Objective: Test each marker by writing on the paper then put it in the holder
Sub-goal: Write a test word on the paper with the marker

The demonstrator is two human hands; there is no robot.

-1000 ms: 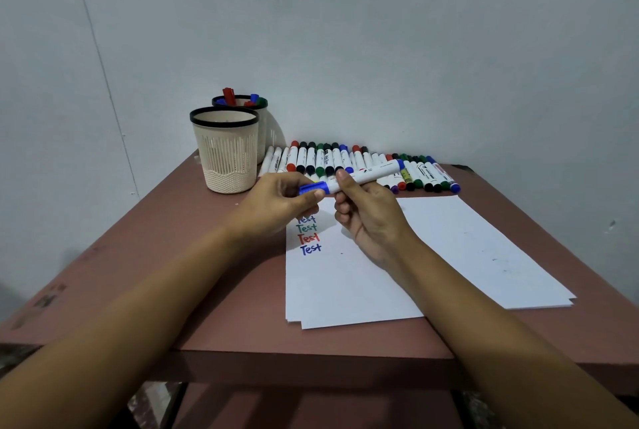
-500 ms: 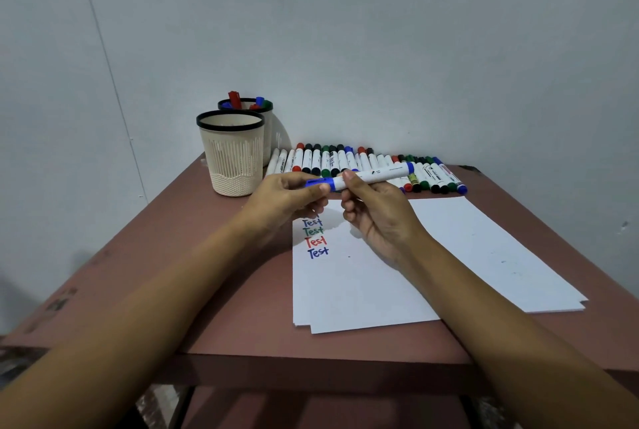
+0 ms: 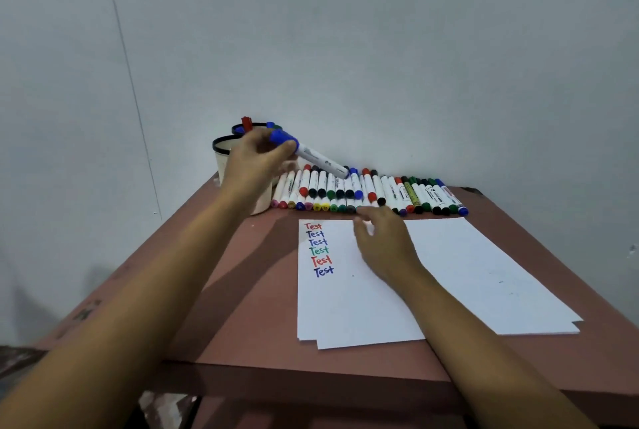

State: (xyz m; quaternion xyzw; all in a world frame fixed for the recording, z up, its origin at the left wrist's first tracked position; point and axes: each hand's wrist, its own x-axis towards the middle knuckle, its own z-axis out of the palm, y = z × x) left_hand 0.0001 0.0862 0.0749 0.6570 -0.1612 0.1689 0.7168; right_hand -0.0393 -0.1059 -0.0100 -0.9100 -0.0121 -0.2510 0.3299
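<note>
My left hand (image 3: pixel 256 159) is raised in front of the two holders, fingers curled around the capped blue end of a blue marker (image 3: pixel 320 159). Its white barrel slants down to the right, above the row of markers (image 3: pixel 380 191) lying side by side along the back of the table (image 3: pixel 242 290).

The cream holder (image 3: pixel 221 146) with a black rim stands mostly hidden behind that hand. The second holder (image 3: pixel 239 128), just behind it, has red and blue caps sticking out.

My right hand (image 3: pixel 383 242) is over the top edge of the paper (image 3: pixel 345 304), fingers loosely spread, holding nothing, its blurred fingertips near the row's near ends. "Test" is written six times down the paper's left side.
</note>
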